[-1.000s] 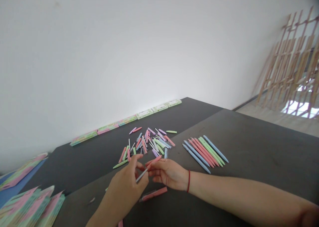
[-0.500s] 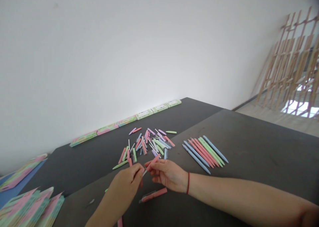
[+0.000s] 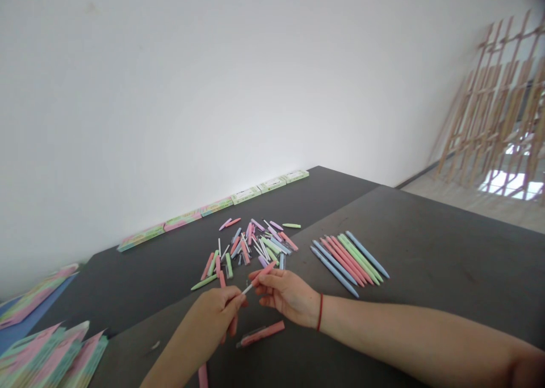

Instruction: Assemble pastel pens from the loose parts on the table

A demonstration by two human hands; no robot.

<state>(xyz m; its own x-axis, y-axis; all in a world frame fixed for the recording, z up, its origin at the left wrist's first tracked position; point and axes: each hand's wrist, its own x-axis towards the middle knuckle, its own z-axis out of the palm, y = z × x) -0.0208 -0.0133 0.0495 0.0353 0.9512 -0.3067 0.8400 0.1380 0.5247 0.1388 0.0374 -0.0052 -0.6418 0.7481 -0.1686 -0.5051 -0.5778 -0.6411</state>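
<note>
My right hand [image 3: 292,298] pinches a pink pen barrel piece [image 3: 267,269], its tapered end pointing up and away. From its lower end runs a thin white refill [image 3: 247,289], which my left hand [image 3: 213,314] grips between thumb and fingers. Whether the refill sits inside the barrel piece or only meets it, I cannot tell. On the table below my hands lies a pink pen half [image 3: 264,332] with a clear clip. Another pink piece [image 3: 203,375] shows partly beside my left forearm. Beyond my hands is a loose pile of pen parts, including a green barrel piece [image 3: 204,282].
Right of the pile, several blue, pink and green pens [image 3: 347,258] lie side by side on the dark table [image 3: 447,274]. Flat boxes [image 3: 183,220] line the white wall. Pastel packages [image 3: 76,357] are stacked at the lower left. A wooden rack [image 3: 494,104] leans at the far right.
My left hand has drawn slightly left, away from my right hand, and more of the white refill shows between them. The pink barrel piece has shifted slightly.
</note>
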